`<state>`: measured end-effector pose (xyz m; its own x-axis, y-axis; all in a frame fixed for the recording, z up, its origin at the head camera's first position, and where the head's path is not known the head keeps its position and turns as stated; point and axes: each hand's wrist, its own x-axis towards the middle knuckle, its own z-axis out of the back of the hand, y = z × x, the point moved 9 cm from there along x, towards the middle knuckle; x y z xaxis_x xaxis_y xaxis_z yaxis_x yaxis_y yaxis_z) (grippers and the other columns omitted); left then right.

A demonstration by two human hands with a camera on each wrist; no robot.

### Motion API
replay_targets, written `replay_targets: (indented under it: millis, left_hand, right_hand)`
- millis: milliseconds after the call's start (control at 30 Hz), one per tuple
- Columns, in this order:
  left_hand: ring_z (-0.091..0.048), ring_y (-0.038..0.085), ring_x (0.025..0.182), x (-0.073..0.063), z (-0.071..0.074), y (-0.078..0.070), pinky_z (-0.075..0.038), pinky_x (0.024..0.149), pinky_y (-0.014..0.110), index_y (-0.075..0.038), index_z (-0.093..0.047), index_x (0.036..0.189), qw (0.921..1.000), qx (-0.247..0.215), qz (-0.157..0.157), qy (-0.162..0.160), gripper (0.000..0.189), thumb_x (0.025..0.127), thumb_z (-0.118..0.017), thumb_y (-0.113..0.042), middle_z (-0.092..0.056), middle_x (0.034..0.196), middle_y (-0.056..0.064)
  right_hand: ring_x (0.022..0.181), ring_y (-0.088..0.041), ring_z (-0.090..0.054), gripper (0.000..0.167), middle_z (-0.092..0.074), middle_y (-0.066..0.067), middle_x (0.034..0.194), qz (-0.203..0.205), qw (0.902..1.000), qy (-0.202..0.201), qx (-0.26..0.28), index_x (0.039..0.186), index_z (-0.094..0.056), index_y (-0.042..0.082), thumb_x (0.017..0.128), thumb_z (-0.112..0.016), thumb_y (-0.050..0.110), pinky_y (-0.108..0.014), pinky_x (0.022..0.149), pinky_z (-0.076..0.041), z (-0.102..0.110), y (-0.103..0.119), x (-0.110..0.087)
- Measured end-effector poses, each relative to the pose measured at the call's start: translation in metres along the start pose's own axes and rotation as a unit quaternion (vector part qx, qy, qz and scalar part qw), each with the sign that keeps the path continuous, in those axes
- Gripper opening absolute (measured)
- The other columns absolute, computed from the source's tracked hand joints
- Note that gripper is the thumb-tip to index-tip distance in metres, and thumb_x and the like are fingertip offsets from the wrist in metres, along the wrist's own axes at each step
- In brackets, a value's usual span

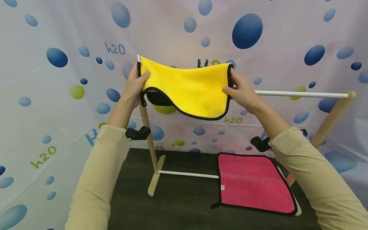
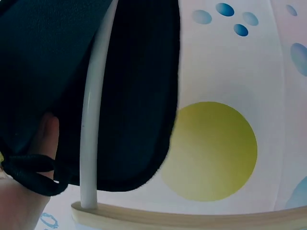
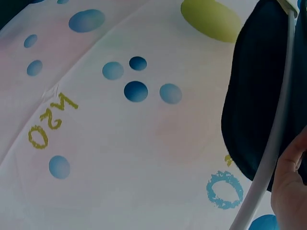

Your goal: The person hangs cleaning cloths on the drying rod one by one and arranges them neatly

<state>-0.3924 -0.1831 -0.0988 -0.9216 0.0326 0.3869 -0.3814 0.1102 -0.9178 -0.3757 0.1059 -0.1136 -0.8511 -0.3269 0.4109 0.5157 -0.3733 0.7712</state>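
Observation:
A yellow cloth point(image 1: 189, 86) with a black border and a dark underside hangs over the white top rod point(image 1: 302, 94) of a rack. My left hand point(image 1: 135, 84) pinches its left edge beside a white tag, thumb on the yellow face. At the opposite edge, my right hand point(image 1: 241, 92) grips the cloth between thumb and fingers. Seen from the left wrist, the rod point(image 2: 91, 110) runs between the two dark layers, and a black loop point(image 2: 36, 175) dangles by my fingers. The right wrist view shows the back layer point(image 3: 254, 96) hanging behind the rod.
A pink cloth point(image 1: 253, 185) with black edging lies flat at the lower right, over part of the rack's base. Wooden legs point(image 1: 149, 140) and a lower white rod point(image 1: 188, 174) stand on the dark surface. Behind hangs a curtain point(image 1: 178, 38) printed with blue and green ovals.

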Motion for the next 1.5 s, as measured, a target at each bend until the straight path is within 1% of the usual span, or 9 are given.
replay_targets:
  millis: [167,400,500,633,900,1067,1200,1367,1500]
  left_hand:
    - [-0.055,0.013,0.091,-0.011,0.005,0.008,-0.049,0.076,0.017,-0.014,-0.028,0.136,0.9999,0.002,0.007,0.007,0.043,0.096,-0.043,-0.012,-0.046,0.109,0.005]
    - [-0.058,0.013,0.093,-0.027,0.015,0.026,-0.051,0.076,0.020,-0.022,-0.014,0.145,0.9989,-0.037,0.021,0.016,0.058,0.096,-0.043,-0.011,-0.044,0.121,0.009]
    - [-0.058,0.012,0.096,-0.031,0.018,0.032,-0.051,0.078,0.020,-0.022,-0.012,0.146,0.9987,-0.043,0.016,0.022,0.061,0.095,-0.044,-0.011,-0.042,0.127,0.011]
    - [-0.060,0.011,0.094,-0.037,0.021,0.044,-0.051,0.076,0.020,-0.022,-0.012,0.147,0.9993,-0.018,0.010,0.031,0.062,0.095,-0.045,-0.010,-0.042,0.128,0.015]
    - [-0.061,0.009,0.089,-0.050,0.026,0.065,-0.052,0.073,0.022,-0.024,-0.005,0.148,0.9981,0.047,0.024,0.034,0.068,0.095,-0.041,-0.002,-0.036,0.135,0.024]
    - [-0.058,0.012,0.096,-0.054,0.030,0.073,-0.051,0.082,0.027,-0.020,-0.011,0.147,0.9976,0.059,0.028,0.023,0.063,0.095,-0.040,0.000,-0.037,0.137,0.023]
    - [-0.055,0.017,0.105,-0.057,0.033,0.078,-0.046,0.092,0.034,-0.017,-0.019,0.145,0.9979,0.057,0.027,0.012,0.051,0.098,-0.039,-0.011,-0.039,0.136,0.022]
    - [-0.055,0.016,0.103,-0.057,0.037,0.081,-0.048,0.084,0.026,-0.012,-0.029,0.140,0.9981,0.055,0.020,-0.022,0.042,0.100,-0.035,-0.022,-0.045,0.129,0.018]
    - [-0.057,0.012,0.098,-0.058,0.043,0.086,-0.049,0.080,0.021,-0.009,-0.033,0.137,0.9970,0.056,0.023,-0.048,0.039,0.100,-0.034,-0.019,-0.049,0.123,0.015]
  right_hand:
    - [0.107,-0.027,-0.056,0.052,-0.044,-0.013,0.126,-0.046,0.9989,-0.009,0.005,0.143,-0.029,0.012,0.095,-0.047,0.012,-0.035,0.086,-0.049,-0.003,-0.007,-0.007]
    - [0.083,-0.015,-0.059,0.040,-0.053,-0.014,0.098,-0.054,0.9982,-0.022,0.016,0.132,-0.044,0.002,0.094,-0.050,0.014,-0.020,0.074,-0.051,-0.004,-0.012,-0.015]
    - [0.078,-0.011,-0.059,0.040,-0.056,-0.015,0.099,-0.062,0.9976,-0.028,0.015,0.131,-0.045,0.000,0.094,-0.050,0.015,-0.018,0.072,-0.051,-0.004,-0.017,-0.019]
    - [0.077,-0.009,-0.061,0.041,-0.058,-0.019,0.103,-0.075,0.9964,-0.035,0.020,0.130,-0.044,-0.002,0.093,-0.051,0.014,-0.019,0.072,-0.052,-0.004,-0.024,-0.024]
    - [0.093,-0.019,-0.057,0.051,-0.055,-0.022,0.116,-0.109,0.9918,-0.061,0.027,0.136,-0.029,0.000,0.094,-0.050,0.019,-0.027,0.082,-0.051,-0.004,-0.033,-0.034]
    - [0.092,-0.017,-0.059,0.059,-0.053,-0.023,0.120,-0.107,0.9904,-0.078,0.038,0.141,-0.020,0.001,0.093,-0.051,0.018,-0.024,0.080,-0.051,-0.004,-0.036,-0.038]
    - [0.081,-0.009,-0.059,0.059,-0.059,-0.016,0.104,-0.098,0.9908,-0.085,0.038,0.141,-0.021,0.004,0.093,-0.052,0.017,-0.019,0.074,-0.051,-0.004,-0.038,-0.041]
    - [0.069,-0.010,-0.055,0.055,-0.058,-0.005,0.080,-0.070,0.9933,-0.092,0.005,0.139,-0.026,0.003,0.092,-0.053,0.014,-0.017,0.067,-0.049,-0.003,-0.037,-0.042]
    - [0.065,-0.013,-0.055,0.052,-0.059,-0.014,0.081,-0.053,0.9937,-0.096,-0.022,0.138,-0.029,0.006,0.092,-0.052,0.010,-0.016,0.063,-0.049,-0.006,-0.038,-0.041]
